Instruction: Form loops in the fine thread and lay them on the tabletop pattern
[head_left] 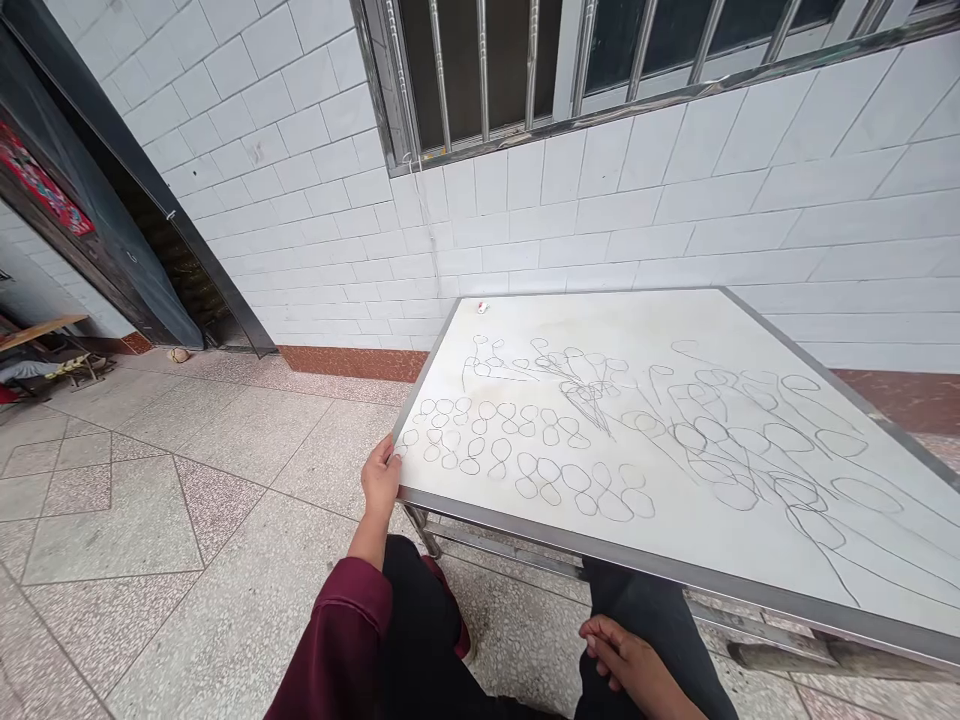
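Observation:
My left hand [380, 478] grips the left edge of a white-topped table [600, 315] with a grey metal rim, close to its near left corner. The thumb rests on top and the fingers partly disappear beyond the edge. My right hand [626, 660] hovers low over my right thigh, below the table's near edge. Its fingers are curled in loosely, and nothing shows in them. Many thin dark looped lines [551, 425] cover the tabletop, some shaped like petals. Longer tangled loops [750, 440] spread over the right side. Whether they are wire or drawn lines, I cannot tell.
A small white-and-red object [482, 308] lies near the table's far left corner. Behind the table rises a white tiled wall [322, 200] with a barred window [484, 70]. A dark doorway [172, 215] and a wooden bench [41, 330] are at left. Metal legs and bars run under the table.

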